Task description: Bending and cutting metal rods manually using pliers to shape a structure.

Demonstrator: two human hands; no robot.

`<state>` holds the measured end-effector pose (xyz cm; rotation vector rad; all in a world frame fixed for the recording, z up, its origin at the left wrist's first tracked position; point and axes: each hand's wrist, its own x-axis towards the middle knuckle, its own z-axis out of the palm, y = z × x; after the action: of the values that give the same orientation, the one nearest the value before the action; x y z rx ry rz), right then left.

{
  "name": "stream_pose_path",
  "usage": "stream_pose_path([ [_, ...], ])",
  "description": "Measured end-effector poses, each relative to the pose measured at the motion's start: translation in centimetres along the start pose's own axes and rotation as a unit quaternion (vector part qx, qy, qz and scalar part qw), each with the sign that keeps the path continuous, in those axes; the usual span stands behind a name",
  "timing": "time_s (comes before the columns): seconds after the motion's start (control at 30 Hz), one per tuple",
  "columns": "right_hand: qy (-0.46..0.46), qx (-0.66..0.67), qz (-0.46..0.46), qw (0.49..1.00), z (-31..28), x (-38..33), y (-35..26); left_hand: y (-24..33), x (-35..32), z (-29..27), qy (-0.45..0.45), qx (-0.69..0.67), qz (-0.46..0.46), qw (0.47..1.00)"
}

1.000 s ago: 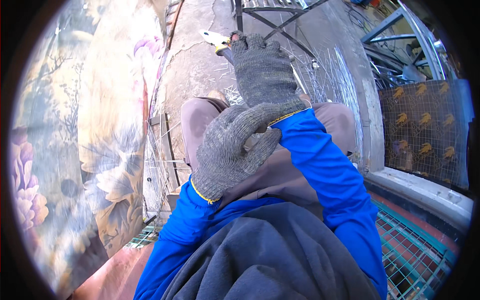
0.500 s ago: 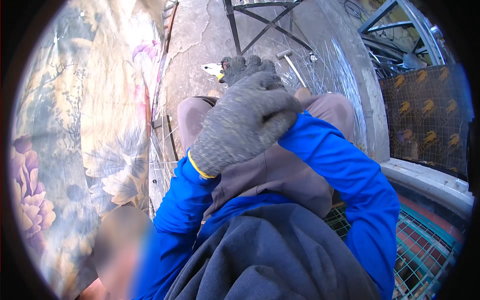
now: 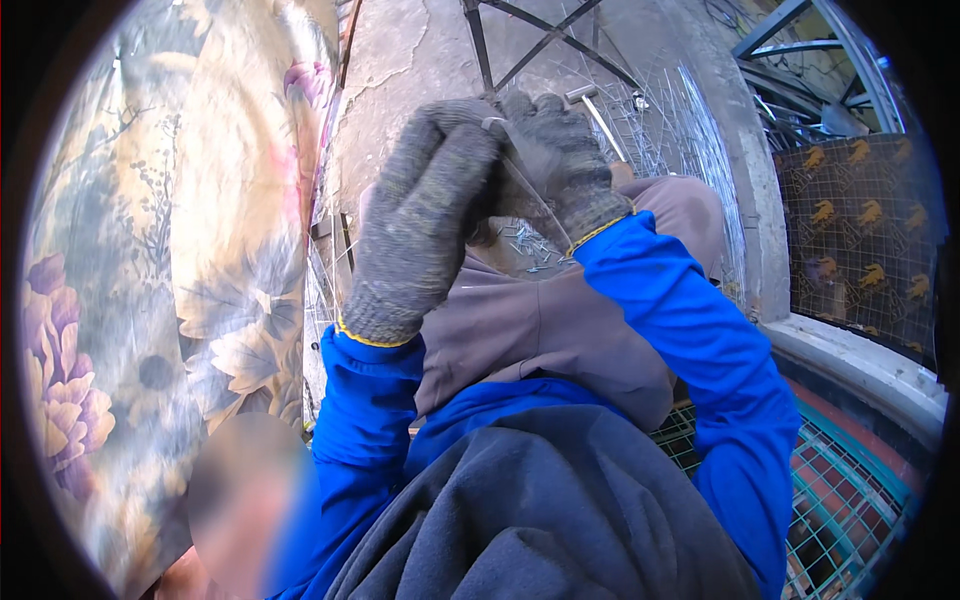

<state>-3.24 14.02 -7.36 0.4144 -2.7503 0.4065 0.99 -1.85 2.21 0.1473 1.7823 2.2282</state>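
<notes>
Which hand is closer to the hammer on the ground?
Right. The right hand is just below the hammer; the left hand sits farther off, to its left.

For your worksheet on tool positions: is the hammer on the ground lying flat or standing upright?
Lying flat: the hammer rests lengthwise on the concrete ground beyond the gloved hands.

A cracked, grey concrete floor (image 3: 400, 60) runs along the top of the view in bright daylight, with a dark metal frame (image 3: 530, 45) of crossed bars standing on it. A large floral cloth (image 3: 170, 250) in faded cream, gold and purple fills the left side. On the right a pale concrete ledge (image 3: 860, 365) curves past brown patterned netting (image 3: 850, 230), with green wire mesh (image 3: 840, 500) below.
</notes>
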Motion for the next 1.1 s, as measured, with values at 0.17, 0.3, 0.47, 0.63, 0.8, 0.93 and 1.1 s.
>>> stream_pose_path([
  [0.17, -0.051, -0.025, 0.000, 0.998, -0.6, 0.5, 2.0, 0.8, -1.5, -1.9, -0.104, 0.126, 0.051, 0.985],
  [0.3, -0.031, 0.053, 0.032, 0.998, -2.7, 0.1, 2.2, -0.7, -3.1, -2.9, -0.176, 0.428, 0.067, 0.884],
  [0.47, -0.023, 0.148, 0.093, 0.984, -4.8, 0.5, 1.2, -2.1, -3.1, -5.2, -0.271, 0.480, 0.033, 0.834],
  [0.63, -0.094, 0.092, -0.042, 0.990, -4.7, 1.1, 2.4, -0.4, -4.1, -9.0, -0.150, 0.326, -0.082, 0.930],
  [0.8, -0.036, 0.621, 0.135, 0.771, -3.4, 1.0, 2.8, -0.2, -3.7, -11.9, 0.024, 0.135, -0.080, 0.987],
  [0.93, 0.018, 0.497, 0.101, 0.862, -4.0, 1.1, 1.8, -1.4, -3.3, -13.4, 0.163, -0.280, -0.047, 0.945],
  [1.1, 0.134, 0.845, 0.305, 0.419, -5.5, 2.2, 0.1, -0.4, -2.6, -16.3, 0.022, -0.476, 0.014, 0.879],
])
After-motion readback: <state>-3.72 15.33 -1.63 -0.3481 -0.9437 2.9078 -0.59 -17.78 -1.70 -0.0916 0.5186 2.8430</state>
